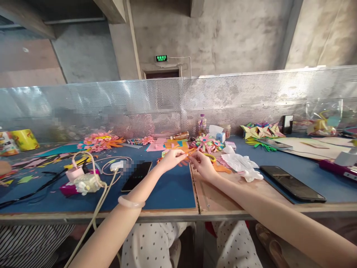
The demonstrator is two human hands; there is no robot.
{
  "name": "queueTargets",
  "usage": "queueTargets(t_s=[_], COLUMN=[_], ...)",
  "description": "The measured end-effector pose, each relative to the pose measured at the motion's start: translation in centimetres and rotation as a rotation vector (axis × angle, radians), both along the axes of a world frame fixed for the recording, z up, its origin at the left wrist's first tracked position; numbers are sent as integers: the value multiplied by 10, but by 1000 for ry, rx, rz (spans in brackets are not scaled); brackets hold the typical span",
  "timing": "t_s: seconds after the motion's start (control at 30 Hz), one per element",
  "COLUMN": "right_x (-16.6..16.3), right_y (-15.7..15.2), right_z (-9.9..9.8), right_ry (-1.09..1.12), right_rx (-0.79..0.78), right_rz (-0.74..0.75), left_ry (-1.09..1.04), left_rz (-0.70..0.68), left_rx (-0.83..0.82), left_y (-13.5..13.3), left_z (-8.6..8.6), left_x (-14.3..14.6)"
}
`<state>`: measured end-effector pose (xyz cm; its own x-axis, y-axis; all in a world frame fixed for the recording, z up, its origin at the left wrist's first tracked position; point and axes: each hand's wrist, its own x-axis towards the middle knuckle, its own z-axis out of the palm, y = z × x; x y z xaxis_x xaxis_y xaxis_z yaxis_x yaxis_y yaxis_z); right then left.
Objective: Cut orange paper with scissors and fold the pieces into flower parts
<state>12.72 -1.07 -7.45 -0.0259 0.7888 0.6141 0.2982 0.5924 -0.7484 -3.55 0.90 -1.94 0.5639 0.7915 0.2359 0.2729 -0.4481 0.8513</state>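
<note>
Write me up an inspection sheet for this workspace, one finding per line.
Surface: blue mat on the left of the seam, bare board on the right.
Job's things: orange paper between the hands; paper flowers just beyond.
Clutter: a phone by the left forearm, a second phone at right; crumpled white material; paper scraps at far left.
Hands: left hand and right hand meet, fingers pinched at the orange paper; exact grip too small to tell.
Cables: pale cable runs over the front edge; black cable at left.
Surroundings: perforated screen, concrete wall, lit exit sign.
Spills: nothing seen.
</note>
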Motion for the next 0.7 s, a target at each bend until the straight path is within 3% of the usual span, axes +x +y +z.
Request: queueTargets(t_s=[0.2, 0.43, 0.57, 0.7], right_x=[-1, -2, -5, -8], right_y=[7, 5, 1, 0], right_z=[-2, 0, -1, -2], right_ry=[-71, -214, -294, -360], right_rx=[24, 104, 131, 148], right_rz=[-21, -49, -4, 30], left_ry=[-18, -50, 135, 436], left_rz=[33, 237, 272, 449], left_rx=[-20, 42, 328, 645], left_y=[5, 23, 24, 19], left_z=[0, -2, 1, 12], left_x=[-4, -14, -21, -30])
